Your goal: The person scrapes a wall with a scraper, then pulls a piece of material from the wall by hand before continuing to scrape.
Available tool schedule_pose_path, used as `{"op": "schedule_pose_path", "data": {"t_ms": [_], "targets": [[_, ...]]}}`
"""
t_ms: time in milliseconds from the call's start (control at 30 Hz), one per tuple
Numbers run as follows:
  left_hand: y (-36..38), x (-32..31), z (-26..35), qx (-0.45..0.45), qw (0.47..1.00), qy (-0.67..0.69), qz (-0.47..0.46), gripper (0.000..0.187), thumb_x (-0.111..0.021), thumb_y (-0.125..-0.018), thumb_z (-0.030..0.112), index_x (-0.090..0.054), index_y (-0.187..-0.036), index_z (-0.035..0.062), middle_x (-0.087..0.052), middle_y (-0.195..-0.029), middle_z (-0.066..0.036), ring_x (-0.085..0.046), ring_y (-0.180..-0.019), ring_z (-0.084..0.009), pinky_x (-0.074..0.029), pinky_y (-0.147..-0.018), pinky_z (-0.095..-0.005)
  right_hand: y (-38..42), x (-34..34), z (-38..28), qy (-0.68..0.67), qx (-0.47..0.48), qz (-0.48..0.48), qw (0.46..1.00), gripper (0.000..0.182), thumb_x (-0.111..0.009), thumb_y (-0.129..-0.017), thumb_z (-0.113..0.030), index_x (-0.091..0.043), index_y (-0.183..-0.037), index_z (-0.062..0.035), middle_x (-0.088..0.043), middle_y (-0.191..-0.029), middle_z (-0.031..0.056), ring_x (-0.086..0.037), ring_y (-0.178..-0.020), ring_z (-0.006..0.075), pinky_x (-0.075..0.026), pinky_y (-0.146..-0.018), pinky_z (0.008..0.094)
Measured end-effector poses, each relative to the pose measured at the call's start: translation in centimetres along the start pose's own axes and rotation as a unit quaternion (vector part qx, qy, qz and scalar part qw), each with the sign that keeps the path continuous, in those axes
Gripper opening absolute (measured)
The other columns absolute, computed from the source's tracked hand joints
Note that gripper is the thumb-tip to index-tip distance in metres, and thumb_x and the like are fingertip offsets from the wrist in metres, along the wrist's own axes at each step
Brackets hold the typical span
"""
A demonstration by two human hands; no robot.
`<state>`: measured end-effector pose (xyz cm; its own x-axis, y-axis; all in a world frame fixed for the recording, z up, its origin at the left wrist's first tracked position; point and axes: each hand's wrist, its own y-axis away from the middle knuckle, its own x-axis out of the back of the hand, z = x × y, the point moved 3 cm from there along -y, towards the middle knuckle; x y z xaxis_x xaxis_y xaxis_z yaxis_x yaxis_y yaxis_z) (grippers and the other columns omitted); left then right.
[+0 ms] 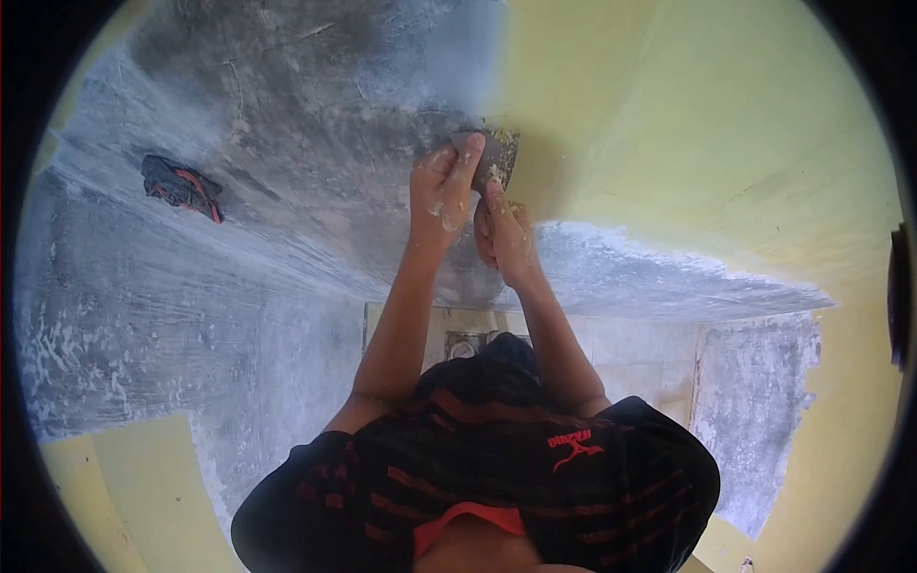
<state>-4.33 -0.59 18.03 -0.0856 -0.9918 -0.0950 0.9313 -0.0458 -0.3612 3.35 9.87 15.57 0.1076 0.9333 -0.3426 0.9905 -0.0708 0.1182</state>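
Note:
A thin grey scraper blade (498, 158), speckled with yellowish flakes, lies against the wall where grey surface meets yellow-green paint. My left hand (442, 191) grips its left side, the thumb pressed over the blade and the other fingers curled. Lower and to the right, my right hand (506, 239) pinches the blade's bottom edge, with its other fingers folded. Pale residue sticks to both hands. Yellow-green paint (669, 124) covers the wall right of the blade, and bare, mottled grey wall (315, 124) spreads to the left.
A dark crumpled item with red-orange trim (181, 188) is at the left. A dark object (898, 296) stands out at the far right edge. Below my arms, part of a tiled area (621, 358) shows. Grey patches with ragged paint edges continue at lower left and right.

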Motion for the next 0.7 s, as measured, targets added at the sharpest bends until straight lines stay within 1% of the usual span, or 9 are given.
{"op": "schedule_pose_path", "data": {"t_ms": [133, 200, 233, 300, 400, 500, 533, 633, 700], "targets": [[0.6, -0.1, 0.2, -0.006, 1.0, 0.009, 0.012, 0.048, -0.069, -0.104, 0.027, -0.051, -0.069, 0.0001, -0.042, -0.063, 0.004, -0.034, -0.066, -0.0061, -0.029, -0.055, -0.0313, -0.2, 0.3, 1.0, 0.014, 0.013, -0.008, 1.0, 0.056, -0.046, -0.11, -0.054, -0.043, -0.072, -0.0139, -0.038, -0.053, -0.0033, -0.034, -0.039, 0.0082, -0.025, -0.035, 0.0261], [0.4, 0.0, 0.0, 0.002, 1.0, -0.005, -0.003, 0.044, -0.068, -0.104, 0.026, -0.058, -0.072, -0.0014, -0.047, -0.064, 0.004, -0.037, -0.066, -0.0055, -0.031, -0.055, -0.0299, 0.0, 0.1, 1.1, 0.003, 0.006, -0.003, 1.0, 0.056, -0.046, -0.11, -0.054, -0.044, -0.072, -0.0139, -0.038, -0.053, -0.0034, -0.035, -0.039, 0.0081, -0.025, -0.035, 0.026], [0.3, -0.1, 0.2, 0.0, 1.0, -0.004, -0.005, 0.044, -0.068, -0.104, 0.026, -0.058, -0.072, -0.0014, -0.047, -0.064, 0.004, -0.037, -0.066, -0.0055, -0.031, -0.055, -0.0299, 0.0, 0.0, 1.0, 0.003, 0.009, -0.003, 1.0, 0.056, -0.046, -0.11, -0.054, -0.044, -0.072, -0.0139, -0.038, -0.053, -0.0034, -0.035, -0.039, 0.0081, -0.025, -0.035, 0.026], [0.4, -0.3, 0.3, 0.044, 0.998, 0.044, 0.0, 0.039, -0.068, -0.105, 0.025, -0.065, -0.077, -0.0024, -0.052, -0.065, 0.004, -0.04, -0.066, -0.0048, -0.034, -0.056, -0.0282, 0.1, -0.1, 1.2, -0.018, 0.004, 0.005, 1.0, 0.059, -0.051, -0.109, -0.053, -0.046, -0.066, -0.0133, -0.041, -0.051, -0.0029, -0.036, -0.04, 0.0082, -0.025, -0.037, 0.0266], [0.2, 0.0, 1.0, 0.048, 0.999, 0.02, -0.015, 0.037, -0.068, -0.104, 0.024, -0.068, -0.08, -0.0027, -0.057, -0.067, 0.004, -0.043, -0.066, -0.0042, -0.036, -0.056, -0.0271, 0.1, -0.3, 1.0, -0.031, -0.013, 0.003, 0.999, 0.06, -0.051, -0.109, -0.053, -0.046, -0.065, -0.0129, -0.04, -0.051, -0.0027, -0.035, -0.039, 0.0083, -0.024, -0.036, 0.0263], [0.4, -0.4, 2.3, 0.062, 0.997, 0.05, -0.008, 0.036, -0.069, -0.104, 0.025, -0.069, -0.081, -0.003, -0.058, -0.067, 0.003, -0.043, -0.065, -0.0042, -0.038, -0.057, -0.0276, 0.2, -0.4, 0.8, -0.052, -0.018, -0.014, 0.998, 0.06, -0.051, -0.109, -0.053, -0.044, -0.065, -0.0126, -0.04, -0.05, -0.0026, -0.035, -0.038, 0.0084, -0.024, -0.036, 0.0263], [0.2, -0.1, 1.8, 0.062, 0.997, 0.051, -0.006, 0.036, -0.069, -0.104, 0.025, -0.069, -0.081, -0.003, -0.058, -0.067, 0.003, -0.043, -0.065, -0.0042, -0.038, -0.057, -0.0276, 0.2, -0.4, 0.7, -0.05, -0.019, -0.015, 0.998, 0.06, -0.051, -0.109, -0.053, -0.044, -0.065, -0.0126, -0.04, -0.05, -0.0026, -0.035, -0.038, 0.0084, -0.024, -0.036, 0.0263], [0.0, 0.1, 0.8, 0.05, 0.998, 0.008, -0.03, 0.035, -0.069, -0.104, 0.025, -0.071, -0.084, -0.0033, -0.06, -0.07, 0.004, -0.044, -0.065, -0.004, -0.039, -0.057, -0.027, 0.2, -0.3, 0.6, -0.039, -0.029, -0.016, 0.999, 0.06, -0.051, -0.109, -0.053, -0.043, -0.065, -0.0128, -0.039, -0.05, -0.0027, -0.034, -0.038, 0.0082, -0.024, -0.035, 0.0264], [0.2, -0.6, 2.5, 0.052, 0.996, 0.066, -0.003, 0.035, -0.069, -0.104, 0.025, -0.072, -0.082, -0.0028, -0.058, -0.068, 0.006, -0.043, -0.065, -0.0038, -0.036, -0.056, -0.0267, -0.1, -0.4, 0.4, -0.022, -0.018, -0.002, 1.0, 0.059, -0.047, -0.11, -0.051, -0.041, -0.066, -0.0133, -0.036, -0.051, -0.0031, -0.03, -0.035, 0.0083, -0.021, -0.032, 0.0262]]}}
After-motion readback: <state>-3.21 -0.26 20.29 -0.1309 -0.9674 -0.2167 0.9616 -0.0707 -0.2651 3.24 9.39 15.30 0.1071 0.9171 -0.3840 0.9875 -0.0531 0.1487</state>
